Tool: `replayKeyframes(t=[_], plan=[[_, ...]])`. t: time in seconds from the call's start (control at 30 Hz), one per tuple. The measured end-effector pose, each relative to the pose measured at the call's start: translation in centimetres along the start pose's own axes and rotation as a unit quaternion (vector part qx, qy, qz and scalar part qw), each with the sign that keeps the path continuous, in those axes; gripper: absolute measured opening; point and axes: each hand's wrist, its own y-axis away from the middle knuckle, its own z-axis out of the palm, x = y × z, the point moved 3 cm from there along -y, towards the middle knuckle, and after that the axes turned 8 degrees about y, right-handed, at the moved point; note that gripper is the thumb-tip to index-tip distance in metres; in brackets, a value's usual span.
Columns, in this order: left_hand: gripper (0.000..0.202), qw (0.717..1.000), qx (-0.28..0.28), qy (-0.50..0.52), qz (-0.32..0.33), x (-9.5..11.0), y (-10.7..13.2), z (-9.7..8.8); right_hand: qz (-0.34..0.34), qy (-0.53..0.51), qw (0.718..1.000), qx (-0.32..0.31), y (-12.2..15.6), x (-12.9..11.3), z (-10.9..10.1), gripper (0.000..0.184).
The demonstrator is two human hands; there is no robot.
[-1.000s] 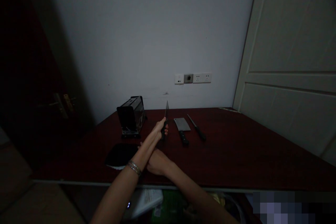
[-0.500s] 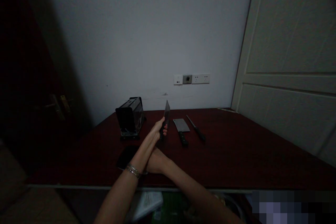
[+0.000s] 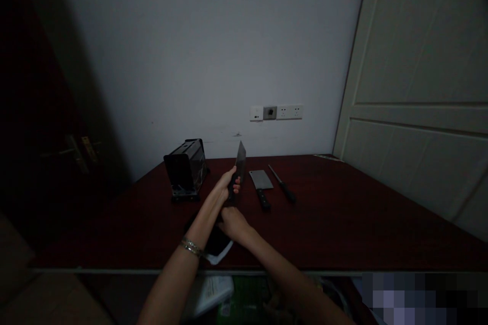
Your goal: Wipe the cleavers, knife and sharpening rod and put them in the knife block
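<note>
My left hand [image 3: 229, 184], at the end of the arm with the bracelet [image 3: 191, 247], is wrapped round the black handle of a kitchen knife [image 3: 241, 156]. The blade points up and away. Just below it, my right hand [image 3: 235, 224] is closed on a dark, cloth-like piece with a white edge [image 3: 219, 241], partly hidden behind my left forearm. Right of the knife, a cleaver [image 3: 261, 180] with a black handle lies flat on the table. Beside the cleaver lies a thin sharpening steel [image 3: 281, 183] with a black handle.
A black and clear knife block [image 3: 186, 168] stands at the left on the dark red table [image 3: 343, 223]. Sockets [image 3: 290, 112] are on the wall behind. Below the front edge are a white box [image 3: 213, 290] and green packaging [image 3: 244, 297]. A door panel [image 3: 415, 111] stands at the right.
My right hand has shifted slightly up and right, and the dark piece has moved right with it, showing its white edge. My left hand still holds the knife upright. The view has shifted slightly.
</note>
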Motion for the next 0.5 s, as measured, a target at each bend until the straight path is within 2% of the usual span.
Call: replayKeyframes(t=[0.1,0.23,0.37,0.43,0.5], plan=[[0.041,1.000,0.007,0.013,0.018,0.1,0.3,-0.1,0.031,-0.048,0.998,-0.012,0.5,1.5,-0.9,0.018],[0.041,1.000,0.005,0.021,0.015,0.4,0.7,-0.1,0.038,-0.149,0.987,-0.042,1.7,4.0,-2.9,0.008],[0.042,0.999,-0.020,0.044,-0.006,0.9,0.7,-0.3,0.051,-0.274,0.957,-0.075,3.5,6.8,-6.0,0.014],[0.043,0.998,-0.028,0.051,-0.012,1.0,0.5,-0.3,0.109,-0.443,0.889,-0.046,4.1,8.6,-7.6,0.011],[0.044,0.997,-0.037,0.059,-0.018,1.1,0.2,-0.4,0.158,-0.552,0.819,-0.006,4.4,10.3,-8.9,0.008]])
